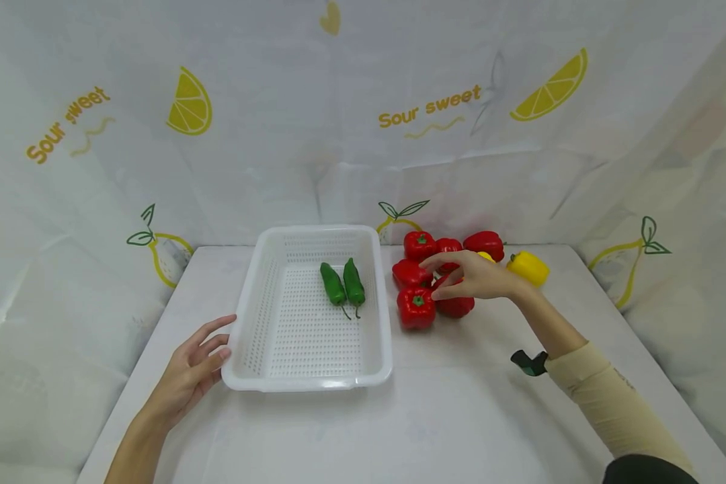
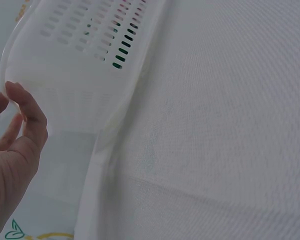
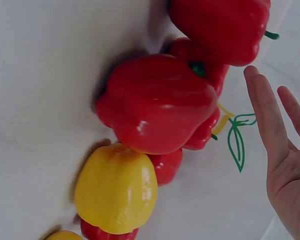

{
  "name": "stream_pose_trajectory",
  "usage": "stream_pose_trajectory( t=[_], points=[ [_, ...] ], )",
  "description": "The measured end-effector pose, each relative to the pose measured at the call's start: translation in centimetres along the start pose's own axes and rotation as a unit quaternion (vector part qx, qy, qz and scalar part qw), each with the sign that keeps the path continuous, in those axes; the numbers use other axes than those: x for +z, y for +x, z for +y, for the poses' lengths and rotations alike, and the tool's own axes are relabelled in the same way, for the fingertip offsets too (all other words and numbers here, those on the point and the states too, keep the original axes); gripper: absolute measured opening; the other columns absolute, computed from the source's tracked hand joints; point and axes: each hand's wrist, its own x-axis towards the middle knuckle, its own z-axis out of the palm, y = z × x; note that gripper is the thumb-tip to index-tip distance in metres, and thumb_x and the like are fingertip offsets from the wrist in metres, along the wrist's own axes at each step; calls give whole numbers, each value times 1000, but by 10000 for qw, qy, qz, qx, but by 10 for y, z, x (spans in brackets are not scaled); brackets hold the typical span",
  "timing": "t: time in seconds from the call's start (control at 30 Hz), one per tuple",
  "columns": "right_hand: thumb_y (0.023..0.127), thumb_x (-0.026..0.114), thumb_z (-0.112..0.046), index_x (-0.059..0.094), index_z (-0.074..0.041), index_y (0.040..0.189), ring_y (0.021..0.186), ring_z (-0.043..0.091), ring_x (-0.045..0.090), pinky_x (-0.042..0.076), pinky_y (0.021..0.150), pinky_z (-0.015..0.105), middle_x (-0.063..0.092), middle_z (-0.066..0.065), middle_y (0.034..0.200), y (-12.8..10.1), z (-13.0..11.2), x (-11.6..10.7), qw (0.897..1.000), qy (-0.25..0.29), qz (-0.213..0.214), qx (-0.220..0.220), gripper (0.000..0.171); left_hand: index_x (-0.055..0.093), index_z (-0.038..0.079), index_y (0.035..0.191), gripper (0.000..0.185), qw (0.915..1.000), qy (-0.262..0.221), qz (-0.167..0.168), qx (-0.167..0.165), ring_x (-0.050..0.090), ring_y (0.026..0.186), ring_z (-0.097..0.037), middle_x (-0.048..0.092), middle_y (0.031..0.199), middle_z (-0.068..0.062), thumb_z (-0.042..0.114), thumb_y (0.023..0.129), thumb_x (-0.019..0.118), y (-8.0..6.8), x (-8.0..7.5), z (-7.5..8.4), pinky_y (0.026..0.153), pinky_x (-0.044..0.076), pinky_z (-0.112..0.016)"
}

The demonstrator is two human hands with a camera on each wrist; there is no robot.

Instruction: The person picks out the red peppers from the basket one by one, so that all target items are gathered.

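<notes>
At the table's [image 1: 448, 417] centre sits the white basket [image 1: 372, 306], the left hand [image 1: 190, 373] resting with relaxed fingers on its 8 o'clock corner; at 2 o'clock the right hand [image 1: 474, 274] hovers, fingers spread, over the red peppers [image 1: 416, 307]. A careless reach could, I judge, nudge these crowded peppers rolling apart. The backdrop [image 1: 363, 114] reads "Sour sweet".

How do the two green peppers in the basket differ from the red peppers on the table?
The green peppers are long, slim and pointed; the red peppers are squat and blocky. The green ones lie inside the white basket, side by side; the red ones sit clustered on the table beside it. The right hand hovers over the red ones, open. Both kinds are glossy with green stems.
</notes>
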Motion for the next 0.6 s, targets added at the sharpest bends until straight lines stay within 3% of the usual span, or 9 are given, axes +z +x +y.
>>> stream_pose_trajectory(
  t=[0.3, 0.6],
  points=[
    [77, 80, -38, 60, -26, 124, 88, 12, 72, 61, 76, 29, 61, 7, 128, 9, -18, -4, 9999, 35, 28, 100, 53, 23, 13, 153, 59, 9999, 74, 66, -68, 63, 106, -12, 56, 120, -3, 2, 99, 46, 0, 0, 0, 81, 59, -28],
    [82, 77, -33, 58, -30, 126, 93, 10, 72, 59, 82, 27, 60, -7, 130, 24, -38, -6, 9998, -22, -90, -180, 49, 22, 13, 153, 59, 9999, 74, 62, -73, 63, 106, -13, 56, 120, -4, 2, 99, 46, 0, 0, 1, 82, 59, -28]
  ],
)
